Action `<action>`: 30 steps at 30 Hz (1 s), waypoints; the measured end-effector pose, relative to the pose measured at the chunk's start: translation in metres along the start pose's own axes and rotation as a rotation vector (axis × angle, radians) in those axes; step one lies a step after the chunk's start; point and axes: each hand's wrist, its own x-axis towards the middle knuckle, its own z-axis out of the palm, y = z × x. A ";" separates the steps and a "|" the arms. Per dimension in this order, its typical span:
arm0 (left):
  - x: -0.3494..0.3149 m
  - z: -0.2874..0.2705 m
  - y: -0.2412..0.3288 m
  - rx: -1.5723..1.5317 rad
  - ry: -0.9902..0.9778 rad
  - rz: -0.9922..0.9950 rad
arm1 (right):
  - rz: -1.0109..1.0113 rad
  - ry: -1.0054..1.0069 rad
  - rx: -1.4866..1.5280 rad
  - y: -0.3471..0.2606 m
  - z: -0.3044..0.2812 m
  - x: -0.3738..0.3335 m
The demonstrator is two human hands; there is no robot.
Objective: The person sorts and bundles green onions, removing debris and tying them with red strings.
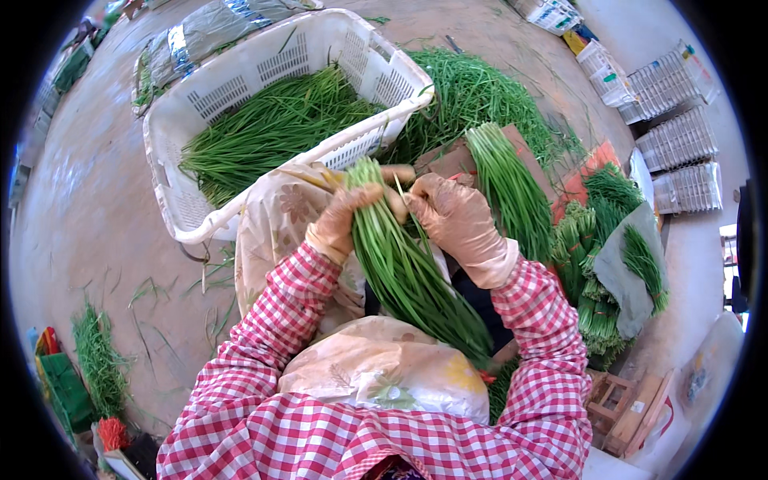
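Observation:
My gloved left hand is wrapped round a bunch of garlic chives near its pale cut ends. The green leaves hang down toward my lap, over a patterned cloth apron. Right beside the bunch, my gloved right hand is closed in a pinch, with a thin pale stalk at its fingertips. Another bunch of chives lies on brown cardboard, just beyond my right hand. Ahead of my left hand stands a white plastic crate with loose chives inside.
A heap of loose greens lies on the floor behind the crate. Tied bundles are stacked at my right, partly under a grey cloth. A small wooden stool stands at lower right. Stacked white crates line the far right.

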 end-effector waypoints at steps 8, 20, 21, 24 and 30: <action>-0.012 -0.001 0.036 0.035 0.099 0.156 | 0.288 -0.256 0.660 -0.039 -0.004 -0.002; -0.046 -0.054 0.116 -0.222 -0.052 0.648 | 0.446 0.087 0.613 0.070 0.015 -0.059; -0.054 -0.058 0.122 -0.321 -0.054 0.707 | 0.447 0.089 0.618 0.079 0.016 -0.065; -0.065 -0.053 0.141 -0.400 -0.021 0.828 | 0.449 0.190 0.264 0.104 0.005 -0.082; -0.072 -0.055 0.163 -0.361 -0.334 0.719 | 0.559 -0.153 0.648 0.087 -0.015 -0.075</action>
